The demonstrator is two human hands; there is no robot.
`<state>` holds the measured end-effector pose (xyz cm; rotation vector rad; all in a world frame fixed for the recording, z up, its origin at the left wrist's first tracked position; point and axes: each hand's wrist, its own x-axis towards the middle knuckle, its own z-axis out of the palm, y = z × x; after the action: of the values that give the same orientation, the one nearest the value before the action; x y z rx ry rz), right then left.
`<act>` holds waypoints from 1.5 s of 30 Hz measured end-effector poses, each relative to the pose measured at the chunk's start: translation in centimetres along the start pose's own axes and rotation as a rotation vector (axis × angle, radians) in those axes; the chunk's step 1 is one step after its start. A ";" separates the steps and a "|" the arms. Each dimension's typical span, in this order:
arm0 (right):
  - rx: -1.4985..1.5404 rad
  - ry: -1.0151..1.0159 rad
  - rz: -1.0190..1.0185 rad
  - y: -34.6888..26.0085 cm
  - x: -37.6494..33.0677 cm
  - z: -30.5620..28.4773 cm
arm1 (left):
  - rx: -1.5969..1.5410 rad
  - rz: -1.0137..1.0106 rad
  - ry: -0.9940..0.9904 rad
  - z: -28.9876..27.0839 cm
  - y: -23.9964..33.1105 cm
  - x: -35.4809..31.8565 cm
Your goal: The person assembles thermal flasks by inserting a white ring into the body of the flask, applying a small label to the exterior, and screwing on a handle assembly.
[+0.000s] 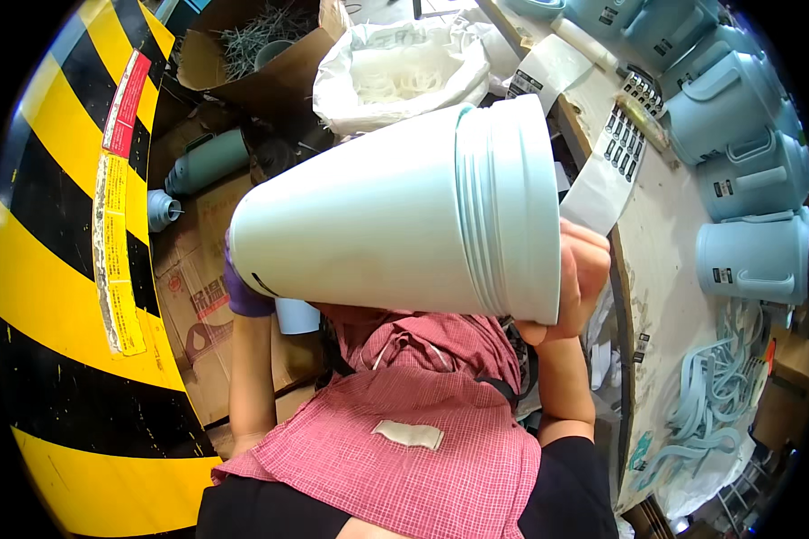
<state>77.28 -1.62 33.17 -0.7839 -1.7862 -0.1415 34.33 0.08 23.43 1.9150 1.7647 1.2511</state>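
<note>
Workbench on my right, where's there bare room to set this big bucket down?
The workbench is bare along its near edge, between the label strips above and the loose blue handles below. Its far side is crowded with blue jugs. Both hands hold the bucket.

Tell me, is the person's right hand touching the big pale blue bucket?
Touching. In the head view, the right hand presses against the ribbed rim end of the pale blue bucket, fingers wrapped at its edge with no gap showing.
</note>
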 end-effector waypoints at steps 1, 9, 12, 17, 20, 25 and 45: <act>0.006 0.005 0.052 -0.2 0.4 0.0 | 0.245 0.121 -0.037 -0.4 0.3 0.5; 0.059 0.131 0.439 0.3 -1.3 3.6 | 0.071 0.316 0.175 -2.7 3.0 3.9; 0.402 0.212 0.966 0.5 -3.8 7.5 | -0.150 0.393 0.397 -5.0 8.4 5.5; 0.954 0.101 1.371 1.8 -6.7 9.9 | 0.237 0.721 0.367 -9.0 13.5 8.9; 1.077 0.489 1.053 4.5 -6.0 9.5 | 0.572 0.636 0.319 -8.3 11.6 9.5; 1.321 0.327 1.099 4.8 -6.1 8.3 | 0.577 0.522 0.131 -4.8 10.6 10.2; -0.414 -1.267 1.966 14.0 -55.6 1.6 | -0.306 -0.319 -0.349 -3.4 16.0 12.3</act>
<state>92.63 -14.35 -20.66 -2.9265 -1.0448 1.5901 41.64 6.29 41.50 1.5011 1.5211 0.9423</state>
